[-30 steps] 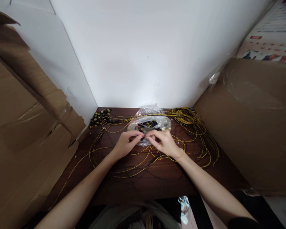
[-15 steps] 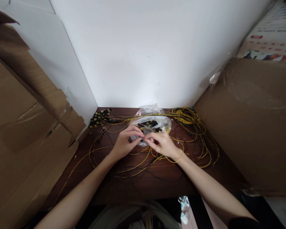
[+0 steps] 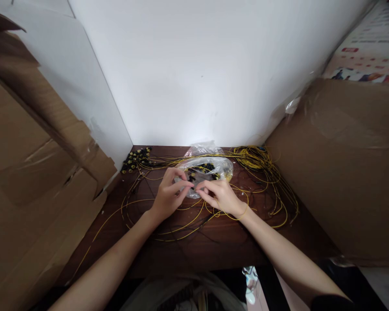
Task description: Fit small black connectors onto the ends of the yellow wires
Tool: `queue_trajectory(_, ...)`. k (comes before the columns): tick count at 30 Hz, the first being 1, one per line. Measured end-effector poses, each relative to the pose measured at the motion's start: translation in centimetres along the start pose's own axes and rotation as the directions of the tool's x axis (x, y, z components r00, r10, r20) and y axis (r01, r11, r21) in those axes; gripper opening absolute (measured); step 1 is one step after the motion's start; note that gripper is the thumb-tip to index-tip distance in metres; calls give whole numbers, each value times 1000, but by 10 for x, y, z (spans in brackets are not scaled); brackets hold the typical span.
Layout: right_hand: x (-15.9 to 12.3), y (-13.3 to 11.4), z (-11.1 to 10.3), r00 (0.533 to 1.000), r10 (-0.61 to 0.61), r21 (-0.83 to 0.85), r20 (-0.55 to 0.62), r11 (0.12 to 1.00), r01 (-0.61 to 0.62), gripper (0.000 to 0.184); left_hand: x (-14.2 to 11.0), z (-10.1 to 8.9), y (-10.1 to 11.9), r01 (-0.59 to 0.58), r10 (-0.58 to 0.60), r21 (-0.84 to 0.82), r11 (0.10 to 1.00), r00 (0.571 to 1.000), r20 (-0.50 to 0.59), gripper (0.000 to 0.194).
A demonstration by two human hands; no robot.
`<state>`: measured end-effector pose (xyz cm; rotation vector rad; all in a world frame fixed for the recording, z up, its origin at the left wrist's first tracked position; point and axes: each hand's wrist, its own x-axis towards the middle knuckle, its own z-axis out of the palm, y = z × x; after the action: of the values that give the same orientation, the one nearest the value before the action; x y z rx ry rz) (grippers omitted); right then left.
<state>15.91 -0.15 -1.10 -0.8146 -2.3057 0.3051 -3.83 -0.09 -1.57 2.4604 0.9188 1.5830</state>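
Observation:
My left hand and my right hand meet fingertip to fingertip over the front of a clear plastic bag. Both are closed in a pinch. Whatever sits between the fingertips is too small to make out, though a thin yellow wire loops round by my right wrist. Inside the open bag lie black and yellow connectors. Yellow and black wires curve across the brown tabletop below my hands.
A cluster of black connectors with yellow ends lies at the back left. Its wires run to a yellow coil at the back right. Cardboard boxes flank the table, and a white wall panel stands behind.
The fingers of my left hand have bent and shifted slightly, with the index finger now lower against the thumb. My right hand has hardly moved.

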Motion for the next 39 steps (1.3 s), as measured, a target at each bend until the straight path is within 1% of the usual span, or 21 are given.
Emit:
queue_trajectory(2, 0, 0, 0, 1000, 5, -4, 9, 1000, -5, 14, -1, -1, 0, -12, 13, 32, 999, 1000, -19, 23)
queue_trajectory(5, 1, 0, 0, 999, 9, -7, 31, 1000, -8, 15, -1, -1, 0, -15, 15, 34, 999, 1000, -12, 22)
queue_trajectory(12, 1, -1, -2, 998, 33, -25, 52, 999, -32, 16, -1, 2, 0, 76, -76, 2, 997, 997, 34, 19)
queue_trajectory(16, 2, -1, -2, 998, 46, -20, 52, 999, -45, 15, -1, 3, 1, 96, -92, -48, 994, 992, 82, 20)
queue_trajectory(19, 2, -1, -2, 998, 47, -15, 45, 999, -46, 15, 0, 2, 3, 101, -92, -58, 993, 986, 138, 18)
queue_trajectory(23, 2, -1, -2, 998, 52, -18, 22, 999, -52, 15, 0, 2, 4, 104, -90, -52, 993, 971, 221, 14)
queue_trajectory(26, 2, -1, -3, 999, 54, -21, 3, 998, -54, 15, -1, 2, 3, 107, -92, -45, 993, 964, 251, 12)
queue_trajectory(33, 2, 0, -6, 999, 53, -39, -12, 998, -53, 17, 0, 2, 1, 126, -112, -32, 991, 953, 282, 10)
queue_trajectory(39, 3, 4, -15, 990, 89, -53, -111, 994, -95, 16, 0, 2, 2, 147, -131, -38, 988, 952, 278, 12)
